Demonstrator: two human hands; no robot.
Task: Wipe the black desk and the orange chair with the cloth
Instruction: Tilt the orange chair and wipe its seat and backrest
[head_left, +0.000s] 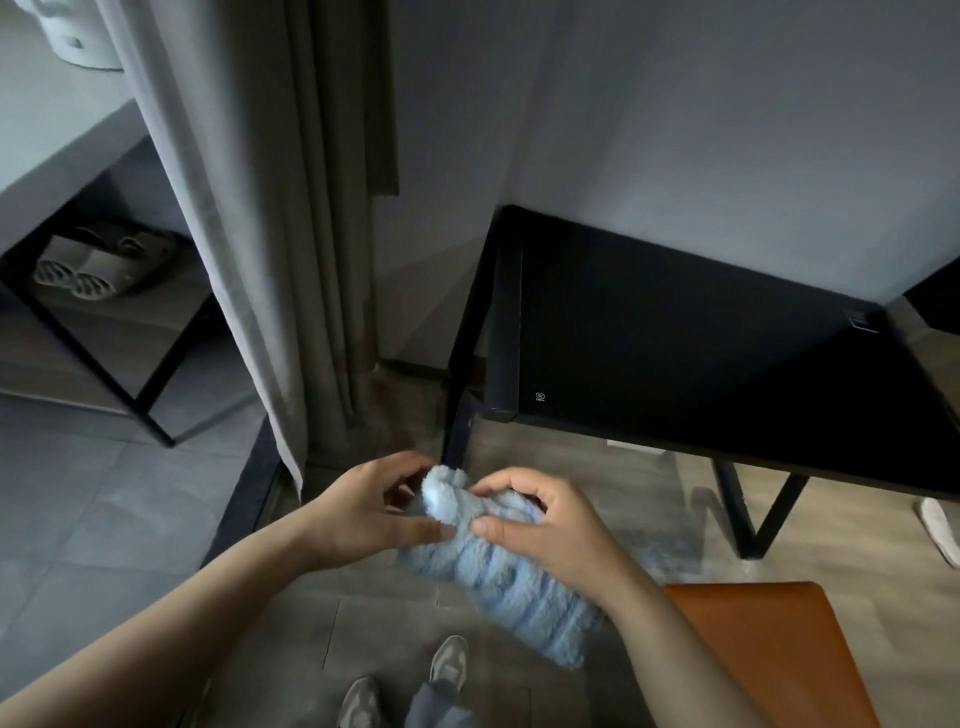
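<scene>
Both hands, left hand (371, 506) and right hand (545, 525), gripping a fluffy blue cloth (498, 571) in the air, near the black desk (701, 364) and above the orange chair (769, 644).

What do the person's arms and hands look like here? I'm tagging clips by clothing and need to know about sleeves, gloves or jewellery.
Both forearms are bare as far as the frame shows, with no sleeves in view. The left hand and right hand wear no gloves, and no rings, watch or bracelets are visible on the fingers or wrists. Fingernails look short and unpainted.
</scene>
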